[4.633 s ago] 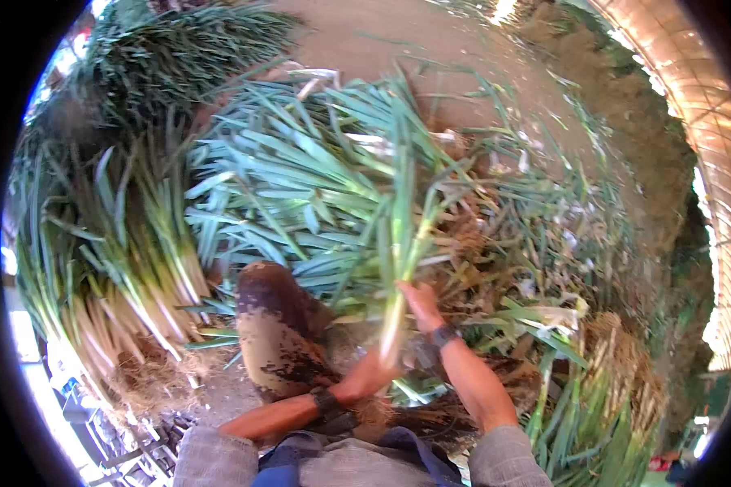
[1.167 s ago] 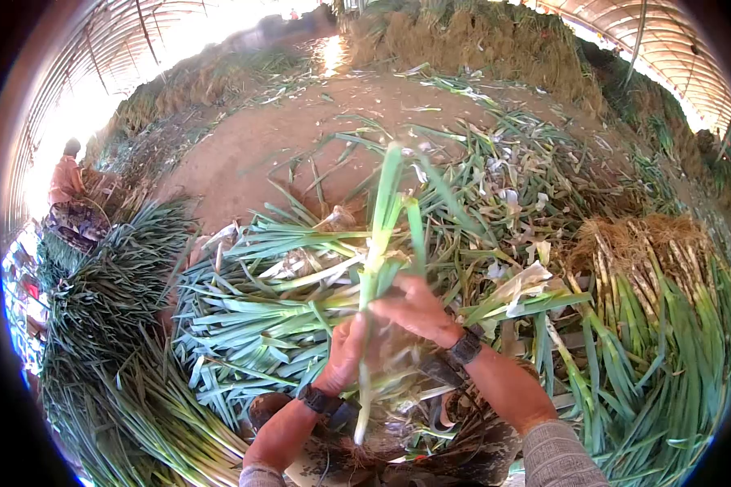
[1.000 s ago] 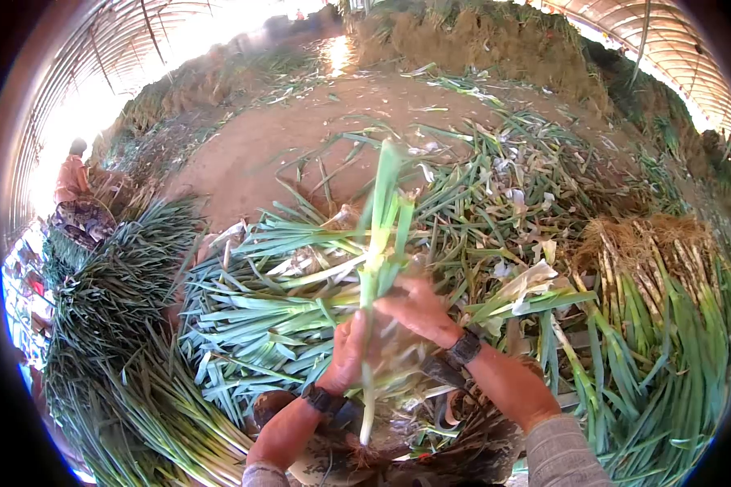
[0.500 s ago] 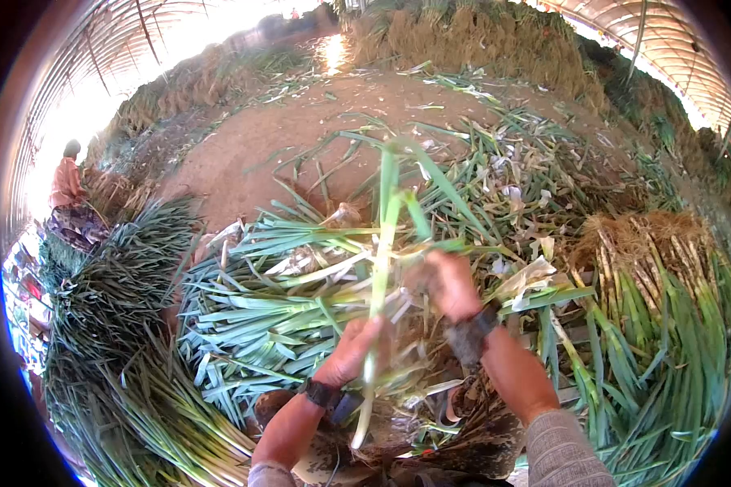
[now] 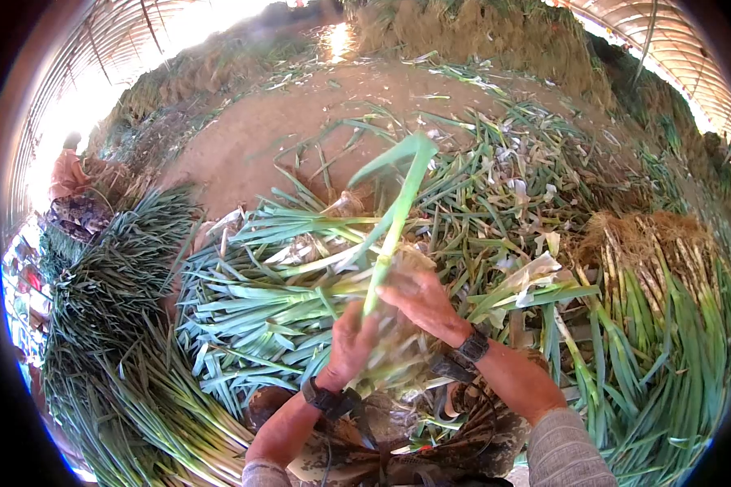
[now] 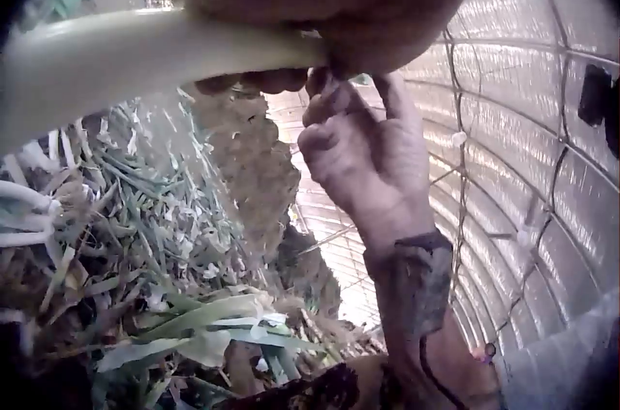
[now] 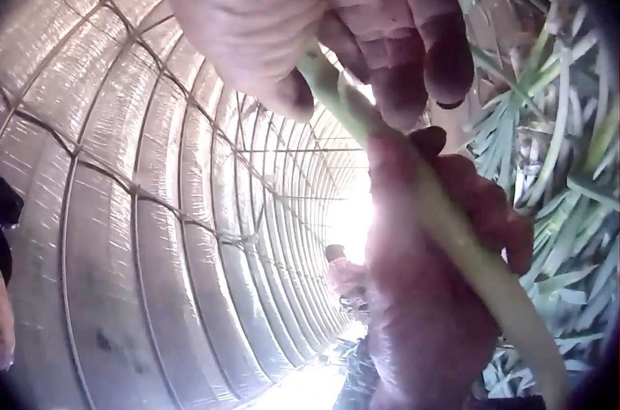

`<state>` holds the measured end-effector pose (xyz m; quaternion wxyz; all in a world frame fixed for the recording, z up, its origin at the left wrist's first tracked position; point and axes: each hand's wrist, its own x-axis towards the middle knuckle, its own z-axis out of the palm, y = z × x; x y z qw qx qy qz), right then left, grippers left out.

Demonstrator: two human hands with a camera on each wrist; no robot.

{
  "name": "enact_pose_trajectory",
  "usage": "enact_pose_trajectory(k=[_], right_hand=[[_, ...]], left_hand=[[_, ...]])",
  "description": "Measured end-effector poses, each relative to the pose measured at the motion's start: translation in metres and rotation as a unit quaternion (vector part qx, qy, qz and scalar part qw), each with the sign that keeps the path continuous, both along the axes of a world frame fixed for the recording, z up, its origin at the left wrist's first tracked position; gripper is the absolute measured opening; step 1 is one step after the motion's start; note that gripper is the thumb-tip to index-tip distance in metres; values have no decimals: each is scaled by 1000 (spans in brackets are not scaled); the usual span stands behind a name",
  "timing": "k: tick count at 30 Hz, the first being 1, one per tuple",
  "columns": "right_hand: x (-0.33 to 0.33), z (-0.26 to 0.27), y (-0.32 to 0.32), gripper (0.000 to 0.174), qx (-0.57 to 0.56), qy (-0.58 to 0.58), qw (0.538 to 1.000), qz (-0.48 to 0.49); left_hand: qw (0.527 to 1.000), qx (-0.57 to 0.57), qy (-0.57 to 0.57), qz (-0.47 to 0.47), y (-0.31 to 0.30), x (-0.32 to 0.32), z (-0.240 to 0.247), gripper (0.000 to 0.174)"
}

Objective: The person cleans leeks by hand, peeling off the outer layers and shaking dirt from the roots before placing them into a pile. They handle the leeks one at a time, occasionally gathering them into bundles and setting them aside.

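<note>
A long green onion (image 5: 394,231) with a pale stalk and green top stands tilted in front of me, its longest leaf bent over to the left. My left hand (image 5: 353,345) grips its lower stalk; in the right wrist view the left thumb (image 7: 392,197) lies along the pale stalk (image 7: 484,274). Just above it, my right hand (image 5: 426,304) is on the stalk, thumb on one side and bent fingers on the other. In the left wrist view, the right fingers (image 6: 329,105) meet the stalk beside the left hand. Below the left hand, the root end is hidden in the head view.
Loose green onions (image 5: 256,316) are heaped ahead of me. Torn leaves (image 5: 503,195) litter the ground to the right. Rows of onions with roots (image 5: 642,268) lie at the right, and a dark green pile (image 5: 122,276) at the left. Another person (image 5: 71,195) sits far left.
Half a second ago my right hand was off to the right of the stalk, blurred; now it is back on it. The onion's top has tilted right, with its leaf folding left.
</note>
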<state>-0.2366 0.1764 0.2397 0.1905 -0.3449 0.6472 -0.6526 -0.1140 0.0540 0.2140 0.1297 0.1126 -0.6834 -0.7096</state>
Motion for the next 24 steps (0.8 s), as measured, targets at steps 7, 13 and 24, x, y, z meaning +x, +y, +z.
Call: enact_pose_trajectory(k=[7,13,24], right_hand=[[-3,8,8,23,54,-49,997,-29],[-3,4,7,21,45,-65,996,-34],[-2,-8,3,28,-15,-103,995,4]], left_hand=[[991,-127,30,17,0,0,-14,23],[997,-30,61,24,8,0,4,24],[998,59,-15,-34,-8,5,-5,37]])
